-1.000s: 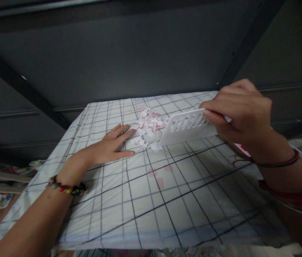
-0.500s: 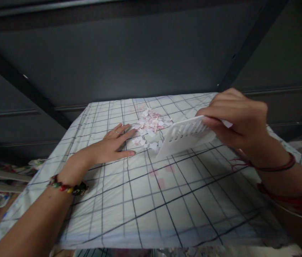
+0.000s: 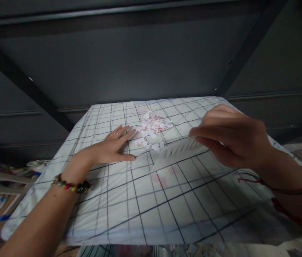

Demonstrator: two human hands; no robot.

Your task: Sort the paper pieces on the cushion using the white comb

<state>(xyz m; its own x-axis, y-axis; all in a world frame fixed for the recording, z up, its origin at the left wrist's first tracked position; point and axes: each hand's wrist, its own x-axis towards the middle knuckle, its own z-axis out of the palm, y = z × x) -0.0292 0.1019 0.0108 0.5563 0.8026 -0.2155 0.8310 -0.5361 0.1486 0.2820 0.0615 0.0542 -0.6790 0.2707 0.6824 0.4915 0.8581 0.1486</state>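
A heap of torn paper scraps [image 3: 153,123], white and pink, lies toward the far side of the checked tablecloth [image 3: 119,207]. My left hand [image 3: 113,144] rests flat on the cloth at the left of the scraps, fingers spread, a ring on one finger. My right hand [image 3: 228,137] pinches a thin white slotted plate [image 3: 175,153] by its upper right edge. The plate is tilted, smeared by motion, with its left end close to the nearest scraps. I cannot tell whether its lower edge touches the cloth.
A dark panelled wall [image 3: 129,60] rises right behind the table. Down on the left stands a pale rack [image 3: 3,178] with assorted items around it. More clutter shows under the table's front edge. Faint pink patches [image 3: 159,178] mark the cloth near the plate.
My right hand has moved slightly down and toward me with the slotted plate, which now leans lower over the cloth. My left hand has stayed in place on the cloth.
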